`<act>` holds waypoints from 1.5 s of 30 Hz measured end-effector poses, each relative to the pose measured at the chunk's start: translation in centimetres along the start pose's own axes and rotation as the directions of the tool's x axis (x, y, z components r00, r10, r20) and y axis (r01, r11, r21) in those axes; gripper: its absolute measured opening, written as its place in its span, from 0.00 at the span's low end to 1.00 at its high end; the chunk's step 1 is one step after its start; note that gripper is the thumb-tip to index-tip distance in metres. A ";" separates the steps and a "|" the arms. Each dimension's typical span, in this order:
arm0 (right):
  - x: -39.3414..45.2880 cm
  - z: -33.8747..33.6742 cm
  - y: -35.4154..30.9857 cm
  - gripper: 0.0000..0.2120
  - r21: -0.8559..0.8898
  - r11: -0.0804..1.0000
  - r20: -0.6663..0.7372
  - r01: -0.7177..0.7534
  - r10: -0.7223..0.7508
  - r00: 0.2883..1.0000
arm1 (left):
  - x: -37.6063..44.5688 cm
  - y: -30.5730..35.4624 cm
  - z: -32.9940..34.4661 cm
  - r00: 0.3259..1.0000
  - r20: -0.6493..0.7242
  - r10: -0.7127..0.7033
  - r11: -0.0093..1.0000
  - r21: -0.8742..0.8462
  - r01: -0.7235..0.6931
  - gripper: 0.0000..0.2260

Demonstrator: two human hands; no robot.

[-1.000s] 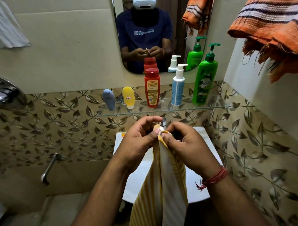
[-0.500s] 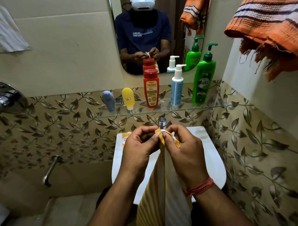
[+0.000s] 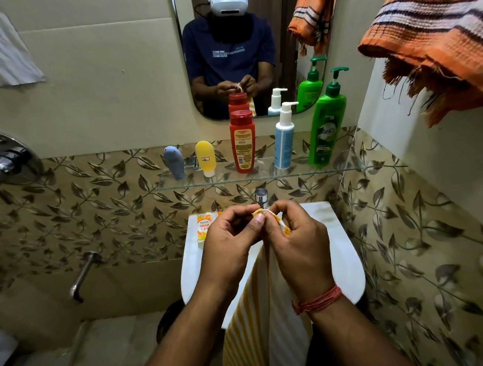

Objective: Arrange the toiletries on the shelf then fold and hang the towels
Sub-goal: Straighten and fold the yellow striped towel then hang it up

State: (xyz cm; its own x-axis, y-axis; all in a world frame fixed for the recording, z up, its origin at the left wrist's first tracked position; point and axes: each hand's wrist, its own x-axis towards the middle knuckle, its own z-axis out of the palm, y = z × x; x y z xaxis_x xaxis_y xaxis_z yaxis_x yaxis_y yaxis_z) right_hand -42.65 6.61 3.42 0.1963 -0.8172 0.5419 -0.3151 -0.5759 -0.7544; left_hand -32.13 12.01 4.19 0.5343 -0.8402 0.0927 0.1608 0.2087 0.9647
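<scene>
Leaf-patterned tiles (image 3: pixel 103 205) are running behind a glass shelf (image 3: pixel 262 176) that is carrying five bottles (image 3: pixel 242 144) under a mirror (image 3: pixel 257 57). Over the white basin (image 3: pixel 345 250), the left hand (image 3: pixel 229 244) and right hand (image 3: pixel 298 246) are both pinching the yellow towel (image 3: pixel 266 334) at its top loop, the cloth hanging down between the wrists.

The green pump bottle (image 3: pixel 326 129) on the glass shelf reads "Vatika". A small tube (image 3: pixel 203 226) on the basin seemingly reads "Centrum".
</scene>
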 end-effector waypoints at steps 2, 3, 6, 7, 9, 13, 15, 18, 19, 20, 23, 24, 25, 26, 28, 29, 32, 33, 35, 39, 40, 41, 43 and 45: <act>0.1 -0.1 -0.3 0.04 0.038 0.999 0.052 0.017 -0.019 0.998 | 0.2 0.0 -0.2 1.000 -0.025 0.013 0.999 0.043 -0.012 0.07; 0.3 -0.2 -0.3 0.04 0.095 0.995 0.119 0.012 -0.023 0.993 | 0.4 0.1 -0.4 0.999 -0.038 0.015 0.999 0.049 -0.013 0.08; 1.4 -1.5 0.7 0.07 0.348 0.922 0.480 -0.172 -0.017 0.877 | 1.1 1.1 -1.5 0.996 -0.086 0.011 1.000 0.030 -0.009 0.09; 1.8 -2.1 1.5 0.09 0.360 0.902 0.580 -0.237 -0.017 0.815 | 1.5 1.5 -2.2 0.994 -0.106 0.011 1.000 0.018 -0.009 0.09; 2.3 -3.5 3.3 0.11 0.277 0.923 0.706 -0.269 -0.006 0.708 | 2.3 2.3 -3.7 0.986 -0.168 0.011 1.000 -0.006 -0.012 0.10; 2.7 -5.4 6.0 0.08 0.077 0.986 0.800 -0.151 0.029 0.600 | 3.8 3.4 -6.2 0.948 -0.318 0.035 0.999 -0.007 -0.040 0.11; 2.8 -5.5 6.8 0.12 -0.002 0.996 0.805 -0.092 0.056 0.591 | 4.4 3.7 -7.1 0.920 -0.390 0.044 0.999 -0.002 -0.049 0.11; 2.8 -5.7 7.5 0.15 -0.061 0.996 0.841 -0.065 0.086 0.534 | 5.1 4.1 -8.3 0.869 -0.491 0.058 0.997 -0.009 -0.072 0.12; 2.8 -5.8 7.7 0.15 -0.079 0.994 0.860 -0.076 0.106 0.498 | 5.3 4.3 -8.6 0.848 -0.526 0.062 0.996 -0.028 -0.090 0.13; 2.6 -5.9 7.9 0.15 -0.092 0.992 0.875 -0.089 0.123 0.467 | 5.5 4.6 -8.9 0.826 -0.559 0.068 0.993 -0.046 -0.112 0.12; 2.4 -6.1 8.2 0.13 -0.127 0.986 0.888 -0.107 0.161 0.431 | 5.7 5.4 -9.4 0.779 -0.620 0.091 0.986 -0.055 -0.159 0.11; 2.4 -6.2 8.3 0.14 -0.137 0.986 0.888 -0.099 0.167 0.429 | 5.8 5.5 -9.5 0.770 -0.631 0.096 0.985 -0.052 -0.165 0.11; 2.5 -6.3 8.3 0.16 -0.150 0.985 0.887 -0.087 0.173 0.428 | 5.9 5.5 -9.6 0.761 -0.642 0.095 0.985 -0.051 -0.167 0.11; 2.7 -6.3 8.2 0.17 -0.168 0.983 0.885 -0.072 0.182 0.427 | 5.9 5.6 -9.8 0.747 -0.658 0.090 0.985 -0.054 -0.167 0.11; 3.0 -6.4 7.9 0.19 -0.215 0.976 0.874 -0.036 0.209 0.438 | 6.0 5.7 -10.0 0.719 -0.691 0.080 0.983 -0.063 -0.170 0.12; 3.2 -6.4 7.8 0.19 -0.231 0.973 0.867 -0.022 0.216 0.449 | 5.9 5.8 -10.1 0.713 -0.697 0.078 0.984 -0.063 -0.169 0.13; 3.4 -5.9 6.5 0.16 -0.183 0.981 0.854 -0.064 0.191 0.484 | 5.5 5.8 -9.3 0.778 -0.621 0.091 0.990 -0.026 -0.137 0.12; 3.5 -5.6 6.0 0.14 -0.130 0.987 0.845 -0.091 0.158 0.510 | 5.3 5.8 -8.8 0.819 -0.565 0.098 0.992 -0.009 -0.125 0.12; 3.8 -4.7 5.0 0.09 -0.038 0.993 0.807 -0.110 0.095 0.582 | 4.7 5.6 -7.7 0.901 -0.422 0.100 0.994 0.002 -0.109 0.13; 4.0 -2.6 1.8 0.01 0.203 0.972 0.709 -0.116 -0.064 0.702 | 2.9 5.8 -5.9 0.994 -0.058 0.088 0.995 0.062 -0.084 0.12; 3.8 -2.1 0.9 0.04 0.265 0.961 0.672 -0.078 -0.126 0.729 | 2.5 5.8 -5.7 0.996 0.029 0.083 0.994 0.075 -0.085 0.11; 3.5 -1.5 0.0 0.07 0.333 0.940 0.646 -0.065 -0.178 0.742 | 2.3 5.9 -5.6 0.991 0.106 0.078 0.992 0.091 -0.088 0.11; 2.7 -0.4 -1.5 0.09 0.431 0.898 0.624 -0.086 -0.228 0.747 | 2.1 6.1 -5.7 0.973 0.222 0.071 0.983 0.148 -0.105 0.10; 1.9 0.4 -2.3 0.09 0.469 0.877 0.597 -0.107 -0.226 0.769 | 2.0 6.4 -6.1 0.958 0.276 0.082 0.973 0.188 -0.137 0.09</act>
State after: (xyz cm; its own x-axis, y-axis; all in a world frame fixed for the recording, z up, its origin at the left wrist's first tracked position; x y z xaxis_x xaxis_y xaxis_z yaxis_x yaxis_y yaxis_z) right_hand -41.16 6.31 6.02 0.7770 -0.5119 0.3664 0.1387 -0.4284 -0.8929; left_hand -24.97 14.72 9.04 0.2955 -0.9258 0.2357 -0.0725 0.2243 0.9718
